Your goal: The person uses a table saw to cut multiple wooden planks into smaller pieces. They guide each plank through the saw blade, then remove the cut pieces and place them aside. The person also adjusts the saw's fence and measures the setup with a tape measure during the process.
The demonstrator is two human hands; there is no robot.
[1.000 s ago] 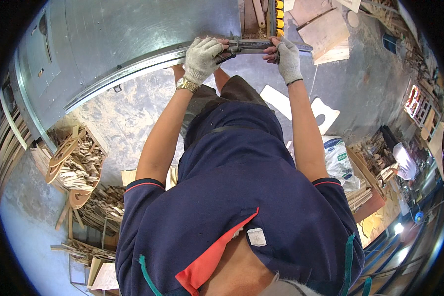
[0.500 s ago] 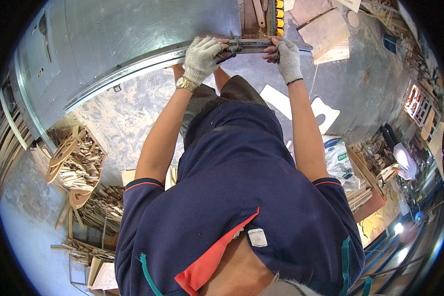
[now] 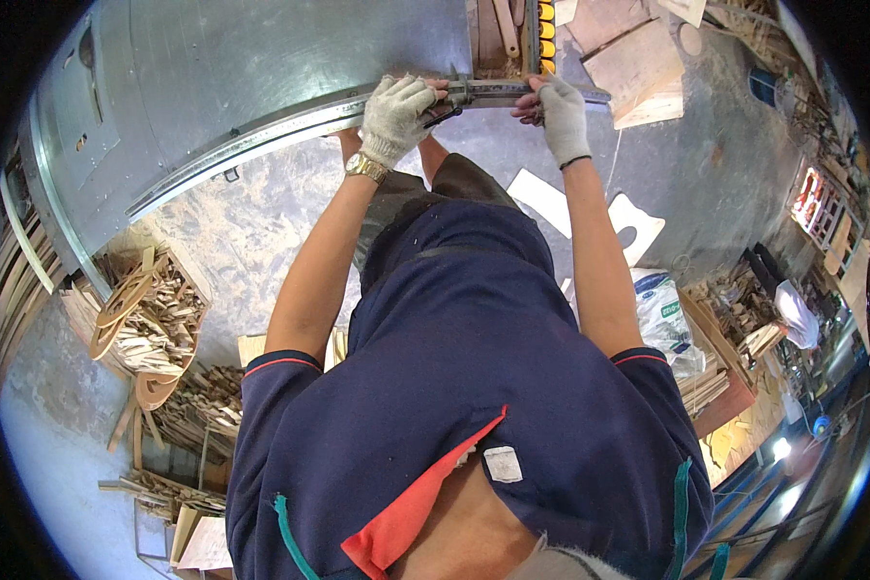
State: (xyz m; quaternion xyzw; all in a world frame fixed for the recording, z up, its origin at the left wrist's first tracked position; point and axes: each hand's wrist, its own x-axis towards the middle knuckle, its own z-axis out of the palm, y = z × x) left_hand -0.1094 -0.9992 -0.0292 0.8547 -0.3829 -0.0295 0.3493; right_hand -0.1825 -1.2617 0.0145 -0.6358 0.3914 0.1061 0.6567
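Observation:
A long metal rail (image 3: 251, 153) runs along the near edge of a grey sheet-metal table (image 3: 261, 58). My left hand (image 3: 394, 118), in a white fingerless glove, is closed over the rail, its fingertips beside a dark metal clamp-like fitting (image 3: 461, 91). A thin black lever (image 3: 445, 118) sticks out under those fingers; whether I grip it cannot be told. My right hand (image 3: 559, 114), gloved alike, is at the rail's right end with its fingers curled together. What they hold, if anything, is hidden.
Yellow rollers (image 3: 547, 37) line a strip beyond my right hand, beside a wooden-handled tool (image 3: 507, 27). Boards (image 3: 633, 68) lie at the far right. Bins of wood offcuts (image 3: 159, 319) stand at left. A cut white sheet (image 3: 633, 227) and a plastic sack (image 3: 659, 309) are on the right.
My right hand has shifted very slightly, its fingers curling a little more at the rail. My left hand stays nearly in place over the rail.

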